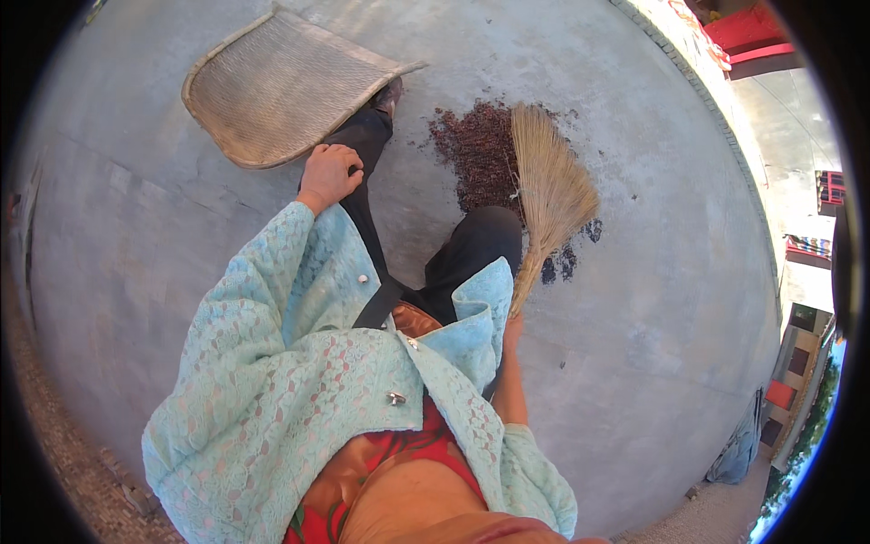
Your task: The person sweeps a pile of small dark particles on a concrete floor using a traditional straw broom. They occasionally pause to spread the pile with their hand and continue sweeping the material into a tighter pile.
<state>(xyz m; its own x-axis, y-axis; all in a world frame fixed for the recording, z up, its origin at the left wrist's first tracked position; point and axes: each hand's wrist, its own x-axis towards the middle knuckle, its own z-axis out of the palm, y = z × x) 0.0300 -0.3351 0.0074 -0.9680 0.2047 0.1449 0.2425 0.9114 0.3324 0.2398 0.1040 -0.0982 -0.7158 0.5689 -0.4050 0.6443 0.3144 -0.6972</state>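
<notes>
A straw broom (553, 186) lies slanted across the right part of a heap of small dark reddish-brown grains or husks (476, 154) on the floor. My right hand (514, 330) grips the narrow end of the broom beside my right knee; most of its fingers are hidden. Resting on my left leg in black trousers, my left hand (331, 175) has its fingers curled in and nothing visible in them. Just beyond that hand, a woven winnowing basket (290, 77) with a pale rim sits on the floor by my left shoe (390, 95).
Smooth grey concrete (652, 272) spreads around me. Dark scraps (560, 263) are scattered beside the broom's bristles. A low kerb (720, 118) bounds the floor on the right, with red furniture (752, 41) beyond it. A grey-blue cloth or sack (736, 449) lies at the lower right.
</notes>
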